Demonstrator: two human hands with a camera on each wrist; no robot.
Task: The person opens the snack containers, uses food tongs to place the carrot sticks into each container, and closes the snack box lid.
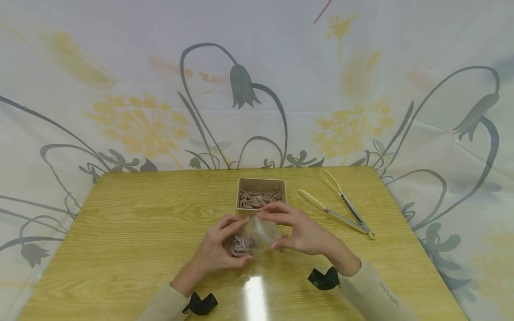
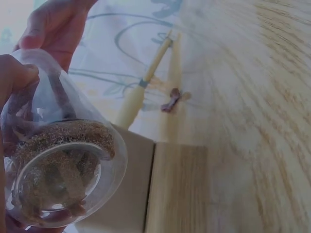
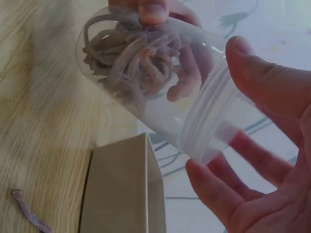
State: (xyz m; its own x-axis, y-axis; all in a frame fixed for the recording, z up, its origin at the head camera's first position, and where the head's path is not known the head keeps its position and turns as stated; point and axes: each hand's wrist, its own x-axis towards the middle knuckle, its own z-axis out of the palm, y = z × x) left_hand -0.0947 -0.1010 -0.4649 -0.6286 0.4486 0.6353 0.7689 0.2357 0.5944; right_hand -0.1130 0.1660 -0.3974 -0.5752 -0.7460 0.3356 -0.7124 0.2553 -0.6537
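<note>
A clear plastic jar (image 1: 263, 234) lies tilted between both hands, with thin brownish-grey strips (image 3: 131, 63) bunched toward its base. My left hand (image 1: 218, 245) grips the jar's body near the base. At the other end, my right hand (image 1: 301, 229) holds the jar's clear ridged lid (image 3: 206, 114) between thumb and fingers. Just beyond the jar stands a beige rectangular box (image 1: 238, 192) with more such strips (image 1: 259, 198) inside. In the left wrist view the base of the jar faces the camera.
Tongs (image 1: 357, 216) with pale yellow tips lie spread on the wooden table (image 1: 160, 223), right of the box. One loose strip (image 3: 30, 211) lies on the tabletop near the box. A flower-patterned cloth (image 1: 257, 125) hangs behind the table's far edge.
</note>
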